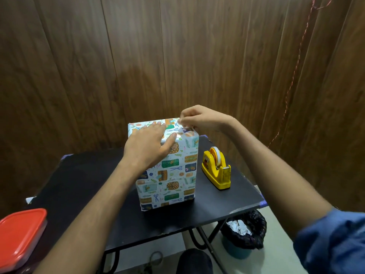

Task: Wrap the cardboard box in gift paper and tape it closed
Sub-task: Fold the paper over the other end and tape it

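Observation:
The box (169, 175) stands upright on the black table (83, 184), covered in white gift paper printed with small presents and bows. My left hand (149, 143) lies flat on the box's top, fingers straight, pressing the paper down. My right hand (197, 118) is at the top right corner of the box, its fingertips pinching something small there, seemingly a strip of clear tape or a fold of paper. A yellow tape dispenser (217, 169) sits just right of the box.
A plastic container with a red lid (21, 234) rests at the table's near left corner. A bin lined with a black bag (244, 234) stands on the floor under the table's right edge. A wood-panelled wall rises close behind the table.

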